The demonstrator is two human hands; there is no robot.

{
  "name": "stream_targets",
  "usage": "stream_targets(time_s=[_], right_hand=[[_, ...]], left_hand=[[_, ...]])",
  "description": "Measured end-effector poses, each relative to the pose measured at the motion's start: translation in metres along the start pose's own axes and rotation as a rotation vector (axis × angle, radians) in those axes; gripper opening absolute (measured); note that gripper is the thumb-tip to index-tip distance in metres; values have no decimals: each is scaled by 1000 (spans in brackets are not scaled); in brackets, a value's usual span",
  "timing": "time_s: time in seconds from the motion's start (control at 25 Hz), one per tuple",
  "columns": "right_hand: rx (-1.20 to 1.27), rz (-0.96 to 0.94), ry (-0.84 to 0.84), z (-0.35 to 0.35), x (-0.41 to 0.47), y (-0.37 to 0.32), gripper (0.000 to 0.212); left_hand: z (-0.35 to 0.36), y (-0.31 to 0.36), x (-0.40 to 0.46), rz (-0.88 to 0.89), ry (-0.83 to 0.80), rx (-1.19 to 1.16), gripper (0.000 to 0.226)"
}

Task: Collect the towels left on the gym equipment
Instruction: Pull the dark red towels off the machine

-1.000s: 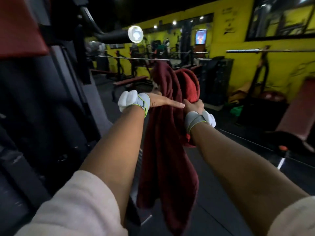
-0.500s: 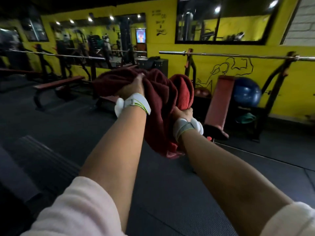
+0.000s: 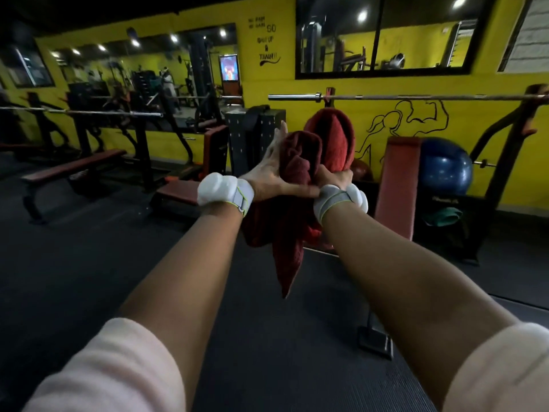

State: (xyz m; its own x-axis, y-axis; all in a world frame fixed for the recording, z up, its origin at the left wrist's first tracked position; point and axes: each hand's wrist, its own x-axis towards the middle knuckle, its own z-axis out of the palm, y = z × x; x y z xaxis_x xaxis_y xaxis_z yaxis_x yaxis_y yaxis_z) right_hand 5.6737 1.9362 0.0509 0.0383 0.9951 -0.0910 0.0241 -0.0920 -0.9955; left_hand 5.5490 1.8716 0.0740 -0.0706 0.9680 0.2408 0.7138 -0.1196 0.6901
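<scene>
Yellow wall (image 3: 297,93) is running across the far side, mirror (image 3: 142,81) sitting far left. Barbell (image 3: 416,97) is resting on a rack far right, red bench (image 3: 398,185) standing under it, blue exercise ball (image 3: 445,171) sitting just right of the bench. You're holding 2 red towels (image 3: 315,162) bunched together out in front, centre frame, loose ends hanging down between your forearms. Your right hand (image 3: 332,179) is gripping the bundle from its right side, fingers curled into the cloth. Your left hand (image 3: 270,173) is pressing flat against the bundle's left side, fingers straight, thumb stretching across toward the right wrist.
</scene>
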Motion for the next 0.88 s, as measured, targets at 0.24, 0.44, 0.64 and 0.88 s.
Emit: stream_targets(time_s=[0.24,0.44,0.64,0.88], right_hand=[[-70,-6,-58,138,110,5,71],[-257,-112,-175,275,212,-13,71],[-280,-357,-353,428,264,-23,81],[-412,-370,-567,625,283,7,54]], left_hand=[[-68,-111,112,-45,193,140,92],[-150,-249,202,-417,1024,32,63],[-196,-337,274,-499,1263,67,69],[-280,-481,306,-704,1300,120,74]])
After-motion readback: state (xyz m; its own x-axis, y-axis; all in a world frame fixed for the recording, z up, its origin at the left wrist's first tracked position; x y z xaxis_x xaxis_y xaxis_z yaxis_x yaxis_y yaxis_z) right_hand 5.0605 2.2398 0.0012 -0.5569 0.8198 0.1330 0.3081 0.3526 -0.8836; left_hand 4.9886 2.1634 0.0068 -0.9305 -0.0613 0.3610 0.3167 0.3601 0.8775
